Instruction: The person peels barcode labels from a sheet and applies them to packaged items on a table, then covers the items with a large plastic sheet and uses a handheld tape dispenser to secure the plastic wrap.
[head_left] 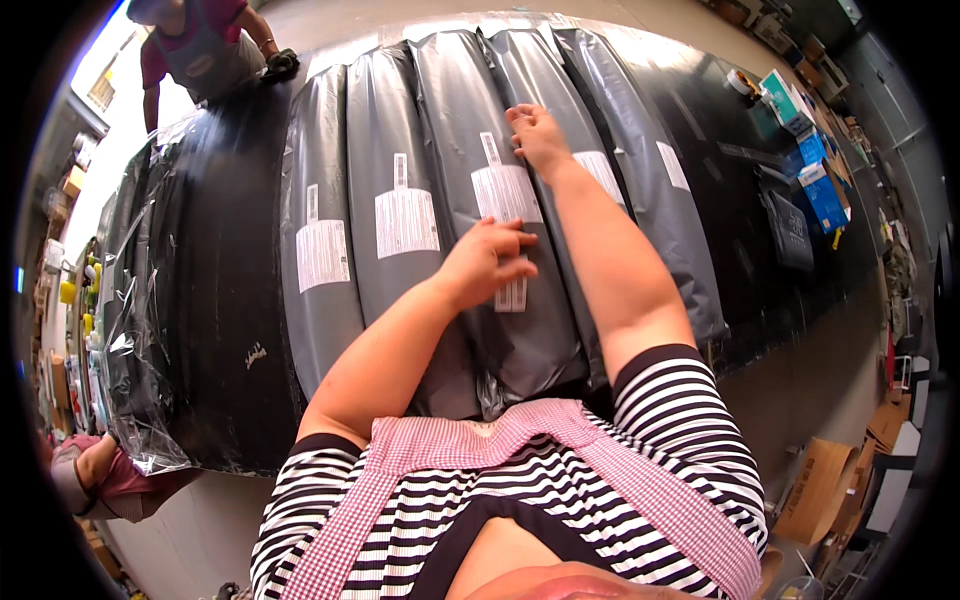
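Several long grey plastic-wrapped packages [385,120] lie side by side across the table in front of me, each bearing a white printed label. My left hand [487,262] is over the middle package [535,335], its fingers spread and nothing visible in them. It partly covers the lower end of that package's label [505,190], and a small white strip [511,296] shows just below it. Farther off, my right hand [540,138] hovers over the package to the right [525,65], fingers loosely bent and apart, near another white label [600,175].
The black tabletop [235,250] shows on both sides of the packages. Clear plastic film [140,330] lies at the left. A dark bag [787,225], blue boxes [825,195] and a tape roll [740,82] sit at the right. One person [205,55] stands far left, another [110,475] near left.
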